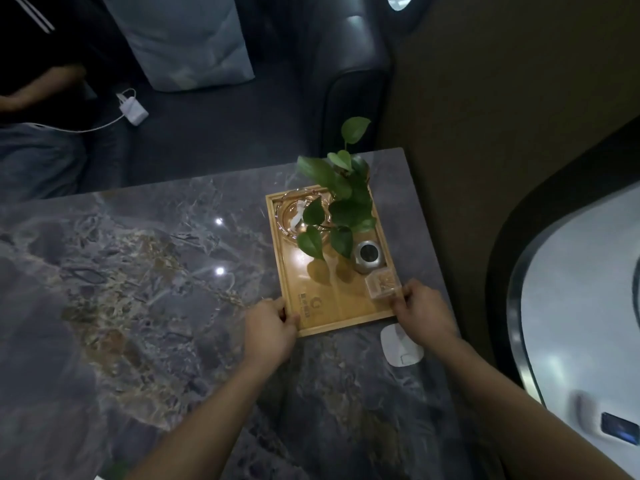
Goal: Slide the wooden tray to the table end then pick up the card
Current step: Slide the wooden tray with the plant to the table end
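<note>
Both hands clamped on tray (322, 306) near corners: left hand (270, 327), right hand (424, 311). Tray on counter (156, 271), near far end. Probably stiff, slides easily; plant (341, 202) top-heavy, glass fragile. Card (401, 346) beside right wrist; thin, pinch by edge.

One wooden tray (329, 308) sits near the far right corner of the one marble table (145, 271). It carries four things: one glass ashtray (294, 216), one leafy plant (341, 202), one round metal pot (367, 257) and one small clear box (382, 285). One white card (401, 344) lies by the table's right edge. Two hands, the left hand (270, 329) and the right hand (424, 311), grip the tray's near corners.
</note>
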